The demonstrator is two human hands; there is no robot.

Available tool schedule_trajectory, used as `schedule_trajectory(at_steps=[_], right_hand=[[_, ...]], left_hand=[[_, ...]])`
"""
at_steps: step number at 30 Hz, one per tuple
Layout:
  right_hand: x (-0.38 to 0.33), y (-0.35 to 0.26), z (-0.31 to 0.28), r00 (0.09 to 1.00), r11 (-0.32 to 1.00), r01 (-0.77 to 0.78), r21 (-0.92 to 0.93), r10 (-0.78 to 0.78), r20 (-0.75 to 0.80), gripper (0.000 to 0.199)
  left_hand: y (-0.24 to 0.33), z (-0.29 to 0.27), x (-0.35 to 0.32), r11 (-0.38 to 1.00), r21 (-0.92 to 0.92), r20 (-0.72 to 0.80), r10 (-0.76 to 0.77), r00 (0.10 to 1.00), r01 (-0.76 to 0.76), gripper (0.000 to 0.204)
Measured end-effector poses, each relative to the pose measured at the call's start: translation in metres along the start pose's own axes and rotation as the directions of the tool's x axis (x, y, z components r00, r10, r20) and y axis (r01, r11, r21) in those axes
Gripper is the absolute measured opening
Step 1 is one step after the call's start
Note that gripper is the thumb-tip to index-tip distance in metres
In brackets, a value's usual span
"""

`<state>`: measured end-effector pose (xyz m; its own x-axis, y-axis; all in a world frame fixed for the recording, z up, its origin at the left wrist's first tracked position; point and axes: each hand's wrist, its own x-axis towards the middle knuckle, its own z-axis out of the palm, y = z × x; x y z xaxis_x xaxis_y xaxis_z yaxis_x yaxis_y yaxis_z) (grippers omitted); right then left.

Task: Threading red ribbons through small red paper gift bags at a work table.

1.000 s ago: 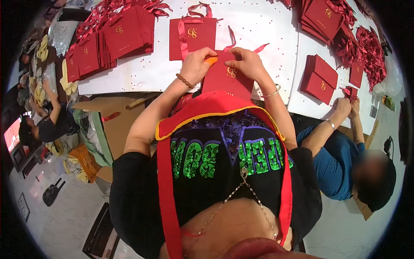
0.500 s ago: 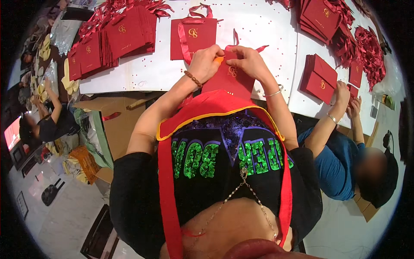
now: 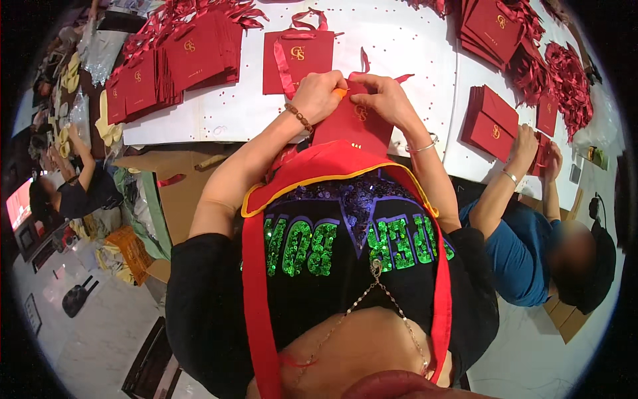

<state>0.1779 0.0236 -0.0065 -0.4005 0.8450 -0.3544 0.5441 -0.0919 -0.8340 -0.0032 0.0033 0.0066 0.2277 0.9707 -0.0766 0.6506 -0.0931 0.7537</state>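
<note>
A red paper gift bag point(image 3: 352, 126) with a gold emblem lies in front of me, its lower part against my red apron point(image 3: 325, 156). At its upper left edge my left hand point(image 3: 319, 94) is closed. A small orange piece point(image 3: 341, 92) shows at those fingertips; whether it is held or worn I cannot tell. My right hand point(image 3: 384, 96) pinches the bag's top edge, thumb bent over the front. Red ribbon point(image 3: 365, 61) sticks up beyond the fingers. Just past my left hand lies another red bag point(image 3: 312, 56) with ribbon handles.
Stacked red bags point(image 3: 199, 53) with ribbons fill the table's far left; more bags point(image 3: 488, 33) lie far right. Red scraps dot the white table point(image 3: 226, 106). At right, a co-worker's hands point(image 3: 531, 149) handle a small red bag beside another stack point(image 3: 490, 123). A cardboard box point(image 3: 186, 199) stands left.
My hands stay nearly where they were on the bag, with only slight finger shifts. At right, the co-worker's hands have moved a little apart around the small red bag.
</note>
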Motion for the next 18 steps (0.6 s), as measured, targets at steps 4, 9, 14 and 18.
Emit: schedule_trajectory(at_steps=[4,9,14,18], right_hand=[[-0.001,-0.001,0.000,0.999,0.999,0.031,0.014,-0.031,-0.013,0.041],[-0.002,-0.001,0.001,0.999,0.999,0.028,-0.020,-0.029,-0.017,0.040],[-0.005,-0.001,0.003,0.994,0.995,0.095,-0.029,-0.097,-0.044,0.039],[-0.011,-0.009,0.003,0.982,0.981,0.167,-0.095,-0.174,-0.078,0.035]], left_hand=[[-0.001,-0.004,0.004,1.000,-0.019,0.056,-0.005,0.998,0.006,0.012],[0.002,0.001,0.005,0.990,0.105,0.010,0.091,0.996,-0.092,0.010],[0.013,-0.002,0.007,0.975,0.195,0.041,0.101,0.994,-0.107,0.007],[0.015,-0.006,0.010,0.998,-0.053,0.083,-0.040,0.996,0.045,0.020]])
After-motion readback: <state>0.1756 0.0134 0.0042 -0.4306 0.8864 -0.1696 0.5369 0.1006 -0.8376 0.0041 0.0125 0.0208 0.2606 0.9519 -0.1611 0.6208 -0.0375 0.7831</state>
